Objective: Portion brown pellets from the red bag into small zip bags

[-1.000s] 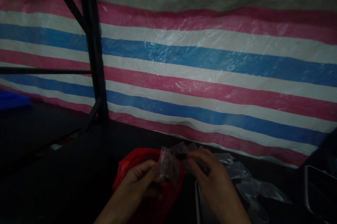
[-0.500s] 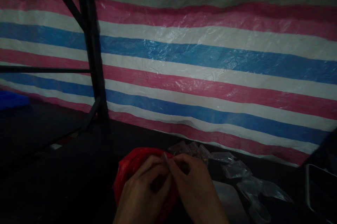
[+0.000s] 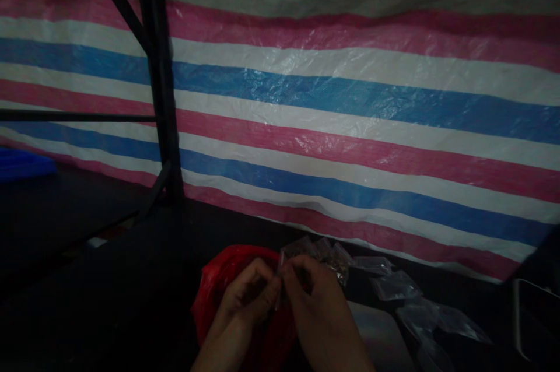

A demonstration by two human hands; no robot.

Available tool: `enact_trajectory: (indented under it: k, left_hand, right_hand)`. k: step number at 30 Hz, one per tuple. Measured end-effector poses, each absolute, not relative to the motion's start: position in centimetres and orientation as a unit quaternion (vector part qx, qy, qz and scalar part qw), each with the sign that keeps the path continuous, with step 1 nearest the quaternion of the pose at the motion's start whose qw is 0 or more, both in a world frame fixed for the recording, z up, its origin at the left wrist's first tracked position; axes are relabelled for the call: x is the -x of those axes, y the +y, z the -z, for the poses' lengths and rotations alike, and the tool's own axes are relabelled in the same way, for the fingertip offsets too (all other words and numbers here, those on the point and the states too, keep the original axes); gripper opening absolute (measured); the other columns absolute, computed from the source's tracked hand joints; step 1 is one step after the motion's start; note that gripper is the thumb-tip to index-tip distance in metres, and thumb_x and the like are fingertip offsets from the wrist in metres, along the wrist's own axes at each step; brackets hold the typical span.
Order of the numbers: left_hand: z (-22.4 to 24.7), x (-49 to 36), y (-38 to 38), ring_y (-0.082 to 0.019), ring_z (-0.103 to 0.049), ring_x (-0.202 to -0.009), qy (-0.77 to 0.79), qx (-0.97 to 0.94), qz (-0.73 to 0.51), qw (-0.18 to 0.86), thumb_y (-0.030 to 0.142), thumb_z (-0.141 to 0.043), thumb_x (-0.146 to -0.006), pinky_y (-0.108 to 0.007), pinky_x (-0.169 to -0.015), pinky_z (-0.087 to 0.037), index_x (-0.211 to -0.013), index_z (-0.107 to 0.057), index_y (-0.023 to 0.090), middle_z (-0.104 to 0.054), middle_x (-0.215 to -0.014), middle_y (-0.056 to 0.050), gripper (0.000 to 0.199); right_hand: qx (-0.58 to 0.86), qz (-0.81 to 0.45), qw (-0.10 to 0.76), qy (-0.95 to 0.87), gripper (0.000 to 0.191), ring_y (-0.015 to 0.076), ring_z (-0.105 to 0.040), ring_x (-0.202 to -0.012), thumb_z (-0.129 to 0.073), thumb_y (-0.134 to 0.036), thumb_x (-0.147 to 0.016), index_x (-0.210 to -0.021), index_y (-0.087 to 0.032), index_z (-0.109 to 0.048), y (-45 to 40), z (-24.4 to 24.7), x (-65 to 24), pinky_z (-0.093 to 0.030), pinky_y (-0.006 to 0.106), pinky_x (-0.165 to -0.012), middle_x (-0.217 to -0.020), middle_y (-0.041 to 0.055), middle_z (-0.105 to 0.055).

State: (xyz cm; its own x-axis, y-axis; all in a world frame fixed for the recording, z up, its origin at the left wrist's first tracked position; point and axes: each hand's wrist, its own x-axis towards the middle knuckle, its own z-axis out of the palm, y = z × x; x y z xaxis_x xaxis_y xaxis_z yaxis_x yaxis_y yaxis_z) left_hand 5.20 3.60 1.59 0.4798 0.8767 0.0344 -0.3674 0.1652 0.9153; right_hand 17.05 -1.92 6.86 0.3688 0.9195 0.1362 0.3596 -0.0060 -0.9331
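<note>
My left hand (image 3: 242,311) and my right hand (image 3: 322,309) meet over a red plastic bag (image 3: 209,284). Between their fingertips stands a small clear plastic bag (image 3: 280,261), seen nearly edge-on. Thumb and fingers of each hand are pinched on it, one hand from each side. Whether it has anything in it cannot be made out. The red bag spreads open beneath the hands, its contents hidden in shadow. Just beyond my right hand lie several small clear bags (image 3: 339,270) with brownish bits inside.
Flat clear bags (image 3: 397,285) trail off to the right across the black table (image 3: 131,296). A pale flat object (image 3: 378,334) lies beside my right wrist, and a light-rimmed dark tray-like object (image 3: 517,316) at the right edge. A striped sheet (image 3: 350,127) and dark metal post (image 3: 160,86) stand behind.
My left hand has turned slightly, its thumb now showing along the small bag. The bag stands more upright between the fingers. The whole view has shifted a little.
</note>
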Motion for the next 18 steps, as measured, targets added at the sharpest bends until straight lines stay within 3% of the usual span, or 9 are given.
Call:
enact_trajectory:
  k: [3,8,13,15,18]
  left_hand:
    - [-1.6,-5.5,3.5,-0.011,-0.051,-0.061,0.296,-0.439,-0.452,0.718,0.049,-0.087,-0.075,-0.022,-0.057,-0.042,-0.07,-0.059,0.021,-0.058,-0.068,0.005,0.04]
    - [-2.6,-5.5,3.4,-0.016,-0.062,-0.063,0.388,-0.457,-0.503,0.623,0.061,-0.081,-0.078,-0.025,-0.055,-0.049,-0.074,-0.061,0.024,-0.067,-0.07,0.003,0.042]
    - [-2.7,-4.9,4.7,-0.018,-0.065,-0.054,0.34,-0.338,-0.398,0.782,0.078,-0.058,-0.087,-0.027,-0.046,-0.049,-0.078,-0.065,0.021,-0.07,-0.065,-0.002,0.058]
    - [-2.6,-4.7,5.0,-0.02,-0.072,-0.061,0.323,-0.278,-0.367,0.827,0.075,-0.053,-0.092,-0.03,-0.053,-0.056,-0.086,-0.069,0.018,-0.076,-0.074,-0.007,0.059]
    - [-2.4,-4.6,5.2,-0.02,-0.079,-0.077,0.299,-0.268,-0.405,0.821,0.054,-0.068,-0.094,-0.032,-0.073,-0.063,-0.093,-0.072,0.019,-0.081,-0.084,-0.006,0.035]
  right_hand:
    - [0.696,-0.216,0.479,-0.489,0.026,0.0214,-0.072,-0.078,-0.052,-0.028,-0.104,-0.088,-0.022,-0.071,-1.9,-6.6,-16.8,-0.049,0.029,-0.068,-0.084,0.004,-0.075]
    - [0.727,-0.154,0.448,-0.497,0.019,0.0226,-0.072,-0.082,-0.052,-0.021,-0.103,-0.09,-0.023,-0.066,-1.7,-6.7,-16.5,-0.046,0.032,-0.073,-0.09,0.0047,-0.074]
    - [0.657,-0.162,0.464,-0.572,0.018,0.0184,-0.069,-0.084,-0.048,-0.023,-0.107,-0.097,-0.025,-0.063,-1.9,-6.7,-17.4,-0.046,0.028,-0.075,-0.091,0.0,-0.071]
    - [0.631,-0.185,0.45,-0.604,0.017,0.017,-0.069,-0.088,-0.05,-0.018,-0.106,-0.098,-0.025,-0.063,-2.0,-6.6,-17.7,-0.047,0.027,-0.079,-0.094,-0.0011,-0.071]
    - [0.611,-0.197,0.419,-0.642,0.022,0.0169,-0.067,-0.097,-0.053,-0.004,-0.1,-0.096,-0.024,-0.062,-1.9,-6.4,-17.6,-0.046,0.026,-0.086,-0.102,-0.0005,-0.071]
